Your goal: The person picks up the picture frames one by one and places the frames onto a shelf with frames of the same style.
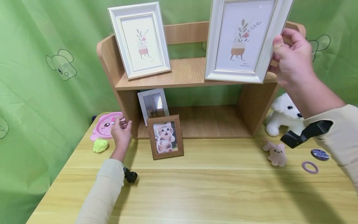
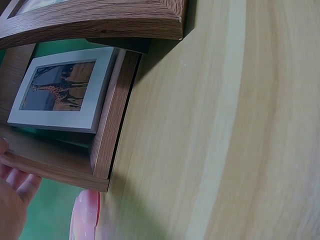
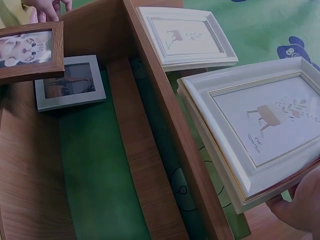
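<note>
We see the head view bright and evenly lit, colours clean, light falling from above and a little in front: soft shadows lie on the table (image 1: 195,186) under both arms and inside the lower bay of the shelf (image 1: 195,121). A pale glare patch sits on the glass of the small grey frame (image 1: 153,104). Straight edges bow outward toward the borders, a wide-lens stretch. The left wrist view is dimmer, and the wooden frame (image 2: 95,20) at its top edge is soft with closeness. The right wrist view is darker and bluish, with the big white frame (image 3: 255,130) sharp but the hand (image 3: 300,207) blurred at the corner.
</note>
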`<state>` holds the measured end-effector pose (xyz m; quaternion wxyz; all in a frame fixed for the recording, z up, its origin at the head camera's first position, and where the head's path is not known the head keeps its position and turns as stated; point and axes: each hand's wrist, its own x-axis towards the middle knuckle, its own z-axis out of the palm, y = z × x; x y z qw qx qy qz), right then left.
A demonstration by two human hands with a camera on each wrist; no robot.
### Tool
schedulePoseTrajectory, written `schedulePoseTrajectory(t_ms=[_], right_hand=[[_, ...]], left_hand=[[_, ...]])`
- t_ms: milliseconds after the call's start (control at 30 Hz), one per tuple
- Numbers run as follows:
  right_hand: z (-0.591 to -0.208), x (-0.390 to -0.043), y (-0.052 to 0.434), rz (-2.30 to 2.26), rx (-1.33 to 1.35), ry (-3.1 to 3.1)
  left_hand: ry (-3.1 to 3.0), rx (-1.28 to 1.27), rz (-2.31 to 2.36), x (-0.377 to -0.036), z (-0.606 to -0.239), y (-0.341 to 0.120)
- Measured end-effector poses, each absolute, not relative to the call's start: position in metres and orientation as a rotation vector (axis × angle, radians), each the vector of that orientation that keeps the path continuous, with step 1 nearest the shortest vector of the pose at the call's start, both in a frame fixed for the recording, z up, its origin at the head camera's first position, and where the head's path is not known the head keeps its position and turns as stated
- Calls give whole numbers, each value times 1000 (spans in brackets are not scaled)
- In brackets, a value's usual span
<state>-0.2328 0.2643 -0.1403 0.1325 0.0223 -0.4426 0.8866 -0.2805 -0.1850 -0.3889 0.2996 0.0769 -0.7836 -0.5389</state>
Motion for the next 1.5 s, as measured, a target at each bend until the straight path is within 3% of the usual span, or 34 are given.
schedulePoseTrajectory(t_ms=[1000,1500], right_hand=[[-141,-257,260,2465,-27,-1408],[-141,-251,251,2374,-70,-1383]], left_hand=[[-2091,187,-1433,-280,-389,-187],[-2101,121,-1441,-290,-393,-193]])
